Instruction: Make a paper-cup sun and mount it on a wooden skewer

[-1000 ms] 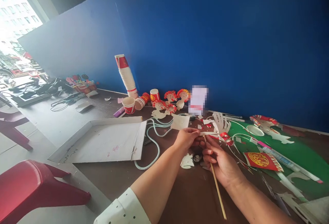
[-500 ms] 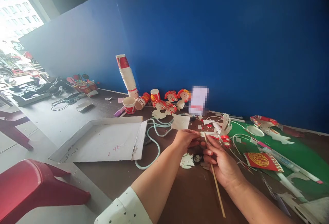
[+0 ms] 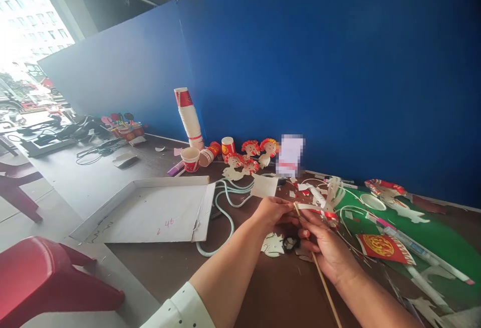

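My right hand (image 3: 325,242) is closed round a thin wooden stick (image 3: 326,288), which slants from the table's near edge up to my fingertips. At the stick's upper tip lies the end of a white-and-red paper strip (image 3: 313,209) cut from a paper cup, with fringed white tabs (image 3: 334,192) standing up at its far end. My left hand (image 3: 276,211) pinches the strip's end against the stick; its fingertips are partly hidden. Under my hands rests a white dotted paper cutout (image 3: 273,244), beside a dark round thing (image 3: 290,242) that I cannot make out.
A shallow white box lid (image 3: 169,207) and a pale cable (image 3: 230,217) lie left of my hands. Stacked paper cups (image 3: 189,122) and red-rimmed paper figures (image 3: 250,148) stand by the blue wall. To the right are a red paper piece (image 3: 385,249), pens and scraps on a green mat (image 3: 447,240).
The view has tilted up slightly. The stick's tip now meets the strip's end, and the red side of the strip shows more. Both hands keep their grip near the same spot.
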Demonstrator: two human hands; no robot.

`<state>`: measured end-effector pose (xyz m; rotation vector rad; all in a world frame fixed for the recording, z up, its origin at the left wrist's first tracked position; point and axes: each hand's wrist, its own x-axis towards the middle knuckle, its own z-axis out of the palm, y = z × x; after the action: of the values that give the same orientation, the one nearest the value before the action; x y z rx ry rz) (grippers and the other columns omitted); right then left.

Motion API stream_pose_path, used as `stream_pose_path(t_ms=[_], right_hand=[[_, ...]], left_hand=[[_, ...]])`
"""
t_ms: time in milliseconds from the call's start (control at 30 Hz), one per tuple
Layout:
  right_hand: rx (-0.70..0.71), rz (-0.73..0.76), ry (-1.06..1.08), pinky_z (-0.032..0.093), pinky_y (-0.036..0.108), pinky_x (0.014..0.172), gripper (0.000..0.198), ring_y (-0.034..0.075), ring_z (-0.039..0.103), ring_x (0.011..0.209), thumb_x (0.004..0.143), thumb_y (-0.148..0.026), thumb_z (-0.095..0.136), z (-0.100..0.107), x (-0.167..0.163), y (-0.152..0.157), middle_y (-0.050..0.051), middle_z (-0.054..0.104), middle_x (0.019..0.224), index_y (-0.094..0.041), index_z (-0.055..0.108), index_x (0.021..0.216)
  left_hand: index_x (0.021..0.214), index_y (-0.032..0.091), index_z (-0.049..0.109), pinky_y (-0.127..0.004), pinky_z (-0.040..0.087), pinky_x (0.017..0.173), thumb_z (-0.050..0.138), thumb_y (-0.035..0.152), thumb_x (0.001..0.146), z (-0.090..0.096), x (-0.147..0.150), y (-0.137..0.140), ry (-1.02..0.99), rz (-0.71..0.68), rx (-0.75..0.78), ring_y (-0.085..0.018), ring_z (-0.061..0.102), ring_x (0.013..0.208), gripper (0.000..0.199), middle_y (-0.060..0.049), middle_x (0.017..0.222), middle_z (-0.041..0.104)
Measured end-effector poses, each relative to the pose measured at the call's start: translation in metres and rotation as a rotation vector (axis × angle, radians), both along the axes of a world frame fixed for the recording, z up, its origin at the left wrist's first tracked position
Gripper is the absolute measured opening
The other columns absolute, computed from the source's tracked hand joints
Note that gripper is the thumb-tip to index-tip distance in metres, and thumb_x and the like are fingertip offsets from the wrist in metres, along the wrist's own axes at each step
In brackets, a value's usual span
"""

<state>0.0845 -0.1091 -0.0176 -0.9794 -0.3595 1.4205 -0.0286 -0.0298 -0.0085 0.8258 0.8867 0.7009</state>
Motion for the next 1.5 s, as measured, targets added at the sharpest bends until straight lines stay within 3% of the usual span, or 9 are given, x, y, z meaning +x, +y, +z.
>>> stream_pose_path(t_ms=[133,367,700,1000,1500], right_hand=[[-0.017,-0.036,-0.083,0.026,0.008,0.028,0.031,0.005,0.049,0.044,0.057,-0.009,0.077,0.0,0.0,0.0,0.0,0.064,0.065,-0.02,0.072,0.086],[-0.02,-0.043,-0.217,0.024,0.011,0.029,0.029,0.005,0.047,0.045,0.058,-0.017,0.077,0.003,-0.004,-0.003,0.0,0.063,0.067,-0.021,0.073,0.086],[-0.038,-0.031,-0.292,0.024,0.011,0.035,0.025,0.005,0.043,0.049,0.063,-0.025,0.075,-0.001,-0.004,-0.002,-0.001,0.059,0.068,-0.026,0.074,0.088],[-0.043,-0.023,-0.362,0.023,0.014,0.034,0.034,0.007,0.044,0.049,0.06,-0.028,0.076,0.005,-0.002,-0.003,0.004,0.065,0.076,-0.023,0.072,0.094],[-0.042,0.028,-0.519,0.034,0.017,0.045,0.038,0.007,0.045,0.055,0.069,-0.041,0.07,0.004,-0.005,-0.007,0.001,0.063,0.081,-0.027,0.071,0.104]], left_hand=[[0.073,0.008,0.063,-0.016,0.05,0.055,0.068,0.009,0.074,0.0,-0.001,0.001,-0.004,0.051,-0.03,-0.007,0.058,0.052,0.005,-0.003,0.062,0.062],[0.073,0.008,0.062,-0.02,0.052,0.055,0.074,0.008,0.066,-0.005,-0.005,0.005,-0.009,0.02,-0.057,-0.009,0.059,0.057,0.013,-0.004,0.065,0.062],[0.075,0.009,0.063,-0.02,0.051,0.054,0.064,0.012,0.075,-0.005,-0.007,0.005,0.028,-0.011,-0.051,-0.009,0.058,0.057,0.003,-0.004,0.067,0.062],[0.077,0.011,0.065,-0.015,0.045,0.052,0.073,0.017,0.069,-0.005,-0.01,0.006,0.033,-0.044,-0.014,-0.006,0.054,0.056,0.013,-0.001,0.065,0.059],[0.072,0.009,0.062,-0.016,0.048,0.053,0.069,0.014,0.073,-0.002,-0.004,0.0,0.006,-0.01,-0.042,-0.006,0.057,0.05,0.009,-0.002,0.063,0.062]])
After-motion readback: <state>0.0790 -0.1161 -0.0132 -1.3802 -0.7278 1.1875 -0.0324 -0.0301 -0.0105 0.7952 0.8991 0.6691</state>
